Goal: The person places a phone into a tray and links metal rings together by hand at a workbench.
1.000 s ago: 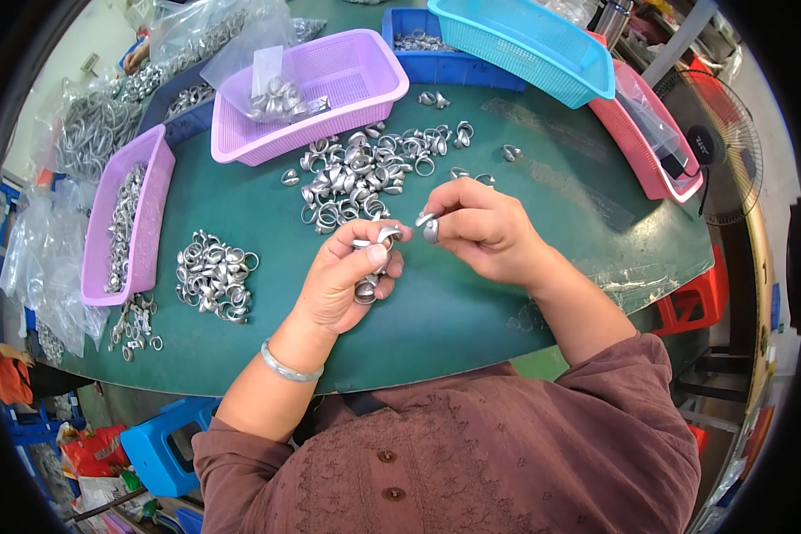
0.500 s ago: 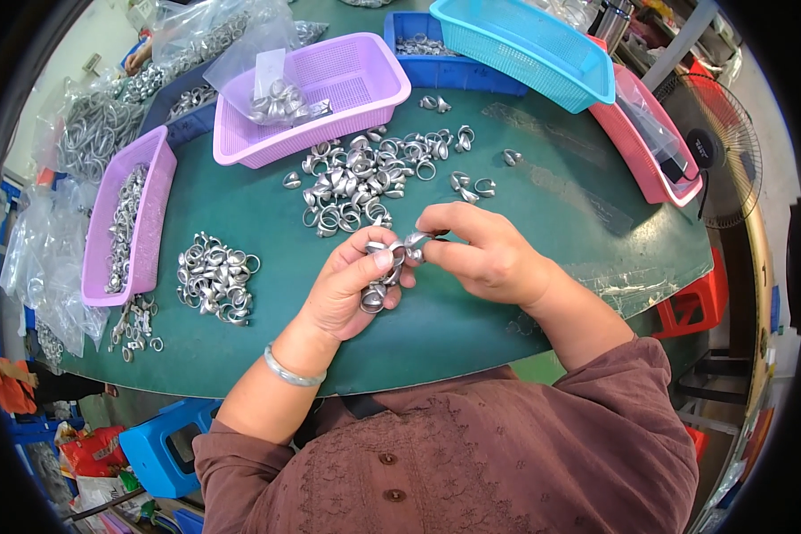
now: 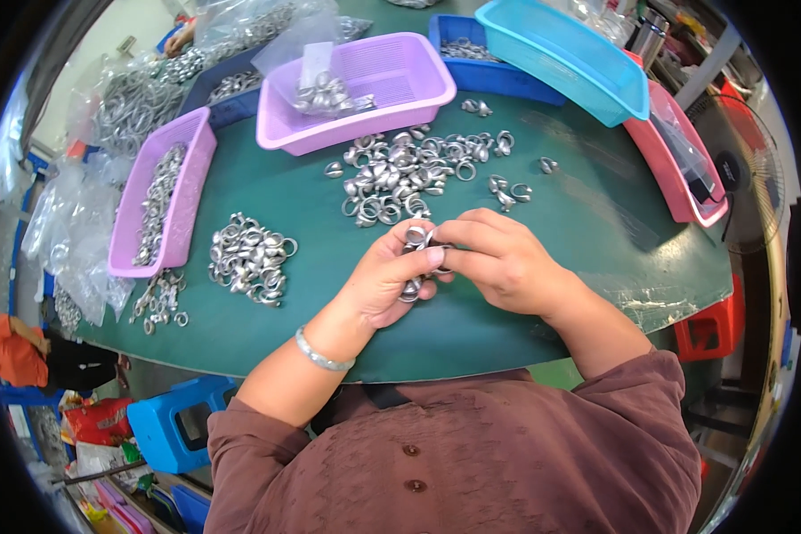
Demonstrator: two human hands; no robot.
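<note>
Several silver-coloured rings (image 3: 412,289) are gathered in my left hand (image 3: 378,283), its thumb pressed over them and its fingers curled underneath. A bangle circles that wrist. My right hand (image 3: 505,265) meets the left at the fingertips and pinches one of the rings; its fingers partly hide that ring. Just beyond both hands lies a large heap of silver rings (image 3: 405,173), with a few strays (image 3: 509,191) to its right. A second, smaller pile of rings (image 3: 251,258) is to the left of my left hand.
A purple basket (image 3: 440,93) with a bag of rings stands beyond the heap. Another purple basket (image 3: 205,169) of rings is at the left, near clear bags (image 3: 71,236). A turquoise basket (image 3: 587,84), a pink basket (image 3: 672,169) and a fan (image 3: 756,169) line the far right.
The whole view has shifted, so the table's contents appear further right. My hands have drawn closer together, and the ring in my right fingers now sits against those in my left hand.
</note>
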